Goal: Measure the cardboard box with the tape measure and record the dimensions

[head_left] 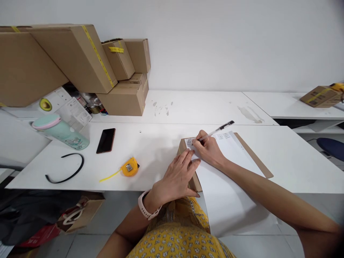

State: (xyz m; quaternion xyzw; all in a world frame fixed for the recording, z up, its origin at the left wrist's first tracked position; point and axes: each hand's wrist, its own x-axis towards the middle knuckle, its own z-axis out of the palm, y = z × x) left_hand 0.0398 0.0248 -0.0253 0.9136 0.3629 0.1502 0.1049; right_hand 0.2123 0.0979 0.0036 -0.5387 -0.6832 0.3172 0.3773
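Observation:
My right hand (208,147) is closed round a pen (219,128) with a clear barrel and a black cap on its raised end. The pen's tip is down at the upper left of a white sheet of paper (231,200), where rows of small handwriting show. Under the paper lies a brown clipboard-like board (254,156), and the sheet hangs past the table's front edge. Flat along the board's left edge rests my left hand (178,173), fingers stretched out and nothing in them. A pale pink watch band circles the left wrist.
Left of my hands lie a yellow tape measure (129,167) with some tape out, a phone (106,141), a black headband (77,168) and a mint tumbler (61,130). Cardboard boxes (120,100) are stacked at the back left. Another small box (319,96) sits far right.

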